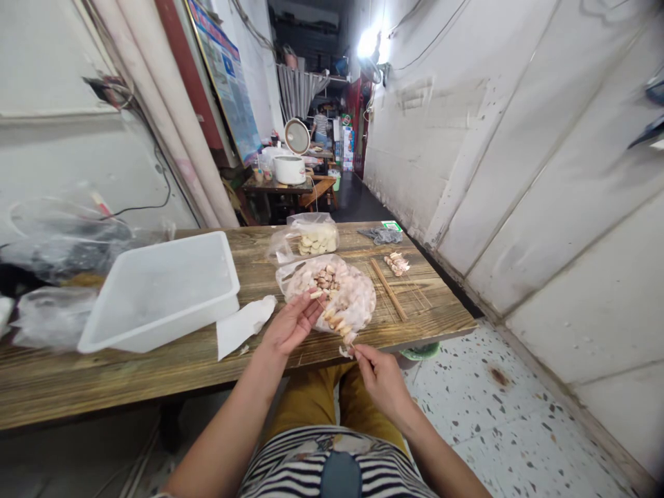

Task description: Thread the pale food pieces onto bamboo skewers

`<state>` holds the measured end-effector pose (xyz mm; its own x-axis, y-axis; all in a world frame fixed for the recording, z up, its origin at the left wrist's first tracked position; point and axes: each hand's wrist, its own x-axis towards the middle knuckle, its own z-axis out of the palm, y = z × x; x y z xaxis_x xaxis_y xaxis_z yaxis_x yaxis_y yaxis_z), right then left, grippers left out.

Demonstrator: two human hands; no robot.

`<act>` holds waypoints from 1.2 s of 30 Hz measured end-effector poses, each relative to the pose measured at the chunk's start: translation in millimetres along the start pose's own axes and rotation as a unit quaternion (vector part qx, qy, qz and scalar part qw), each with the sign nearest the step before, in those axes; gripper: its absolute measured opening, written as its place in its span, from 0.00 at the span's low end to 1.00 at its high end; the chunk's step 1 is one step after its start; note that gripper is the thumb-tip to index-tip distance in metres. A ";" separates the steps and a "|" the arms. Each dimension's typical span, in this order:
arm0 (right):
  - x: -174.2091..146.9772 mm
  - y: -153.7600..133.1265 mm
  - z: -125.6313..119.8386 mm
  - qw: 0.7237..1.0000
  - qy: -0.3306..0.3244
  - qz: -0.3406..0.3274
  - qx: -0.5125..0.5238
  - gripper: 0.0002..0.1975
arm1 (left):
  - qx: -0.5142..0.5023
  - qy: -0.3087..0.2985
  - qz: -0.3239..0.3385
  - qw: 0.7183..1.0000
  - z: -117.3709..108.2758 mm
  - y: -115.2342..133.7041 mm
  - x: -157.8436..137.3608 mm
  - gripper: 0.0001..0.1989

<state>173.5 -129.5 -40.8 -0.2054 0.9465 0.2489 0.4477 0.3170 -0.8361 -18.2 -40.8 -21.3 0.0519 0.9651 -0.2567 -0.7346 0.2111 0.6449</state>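
Note:
My right hand (381, 377) pinches the lower end of a thin skewer, close to the table's front edge. Threaded along it are several pale, tan-edged pieces that look like raw meat (337, 321). My left hand (295, 321) is turned palm up at the skewer's far end, thumb and fingers closed on a small pale piece (316, 294). Beneath and behind both hands sits an open clear plastic bag (360, 283) full of pinkish pieces, with browner ones (326, 277) in its middle.
On the wooden table (259, 238) are a white plastic tub (228, 297), white paper (243, 325), a bag of pale slices (317, 241), bare skewers (389, 290), loaded skewers (397, 263) and a grey crumpled bag (382, 236). A wall (519, 173) runs along the right.

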 end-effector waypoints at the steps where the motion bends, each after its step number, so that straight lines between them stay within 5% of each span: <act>1: -0.2 -0.3 -0.1 1.000 0.000 0.000 0.001 0.14 | -0.005 0.005 0.003 1.000 0.3 -0.7 0.3 0.09; 36: -4.7 -8.9 -8.5 0.999 -0.006 -0.004 -0.050 0.15 | 0.041 -0.019 0.038 0.998 -0.2 -6.6 -4.1 0.09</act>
<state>177.8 -136.3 -30.4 -0.2189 0.9436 0.2485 0.5315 0.3289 -0.7806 -13.7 -46.1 -24.7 0.0236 0.9837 -0.1783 -0.6799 0.1466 0.7185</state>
